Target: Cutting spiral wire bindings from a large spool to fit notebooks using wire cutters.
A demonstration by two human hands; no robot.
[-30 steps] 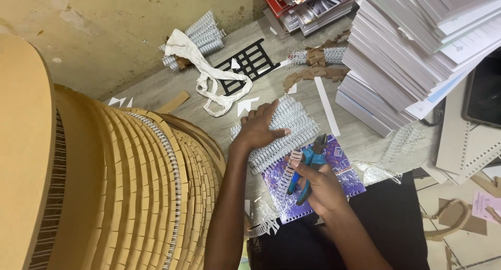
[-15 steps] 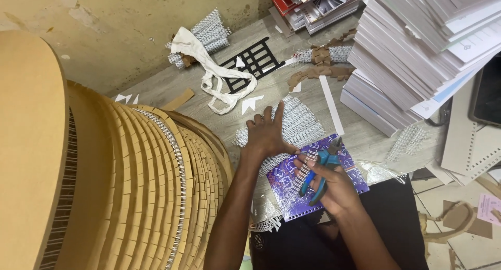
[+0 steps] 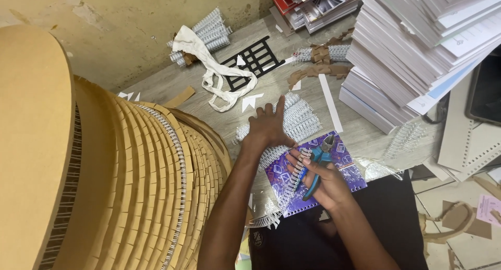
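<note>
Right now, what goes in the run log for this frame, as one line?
left hand: flat on white wire coils | right hand: holding blue-handled pliers over purple notebook | left side: fanned brown cardboard covers

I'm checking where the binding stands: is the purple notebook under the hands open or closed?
Closed. The purple notebook lies flat with its patterned cover up, no inner pages showing. The right hand holds blue-handled pliers over it.

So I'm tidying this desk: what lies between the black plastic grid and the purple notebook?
In the head view, a pile of white binding coils under the left hand lies between the black grid and purple notebook.
</note>
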